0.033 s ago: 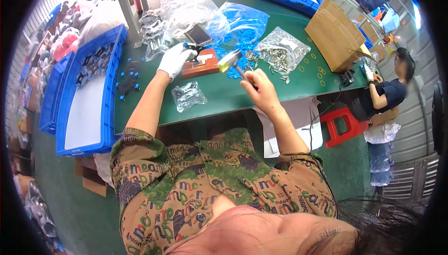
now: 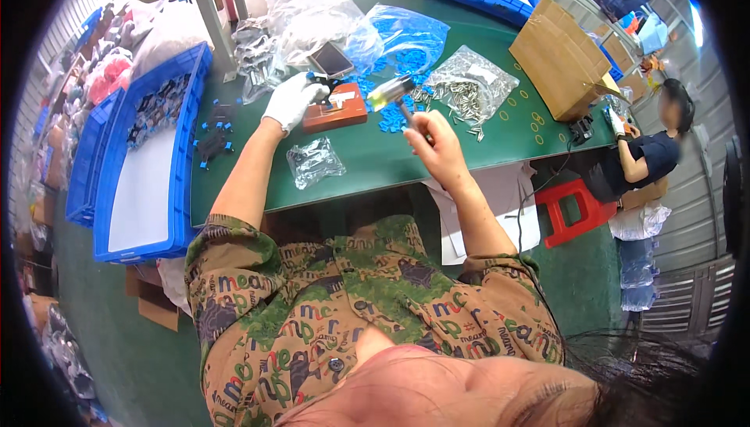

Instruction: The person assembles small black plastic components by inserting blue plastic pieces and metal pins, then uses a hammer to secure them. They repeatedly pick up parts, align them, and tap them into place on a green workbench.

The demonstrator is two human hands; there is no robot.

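My left hand (image 2: 288,101), in a white glove, is closed on a small black part (image 2: 320,80) at the left end of a reddish-brown block (image 2: 337,118). The fingertips partly hide that part. My bare right hand (image 2: 437,146) grips the dark handle of a hammer (image 2: 400,87). Its head, yellowish at one end, is raised to the right of the block, apart from it. Loose small blue pieces (image 2: 397,121) lie behind and beside the hammer. A clear bag of dark parts (image 2: 316,163) lies in front of the block.
Silvery pins (image 2: 467,100) spill from a clear bag. Black parts with blue ends (image 2: 212,144) lie at the left, beside a blue crate (image 2: 181,192). A cardboard box (image 2: 558,60) stands at the right. Beyond it, a person (image 2: 644,153) sits near a red stool (image 2: 578,210).
The hammer's head has tilted slightly upward and to the right, and my right hand has shifted a little. My left hand stays in place on the black part.
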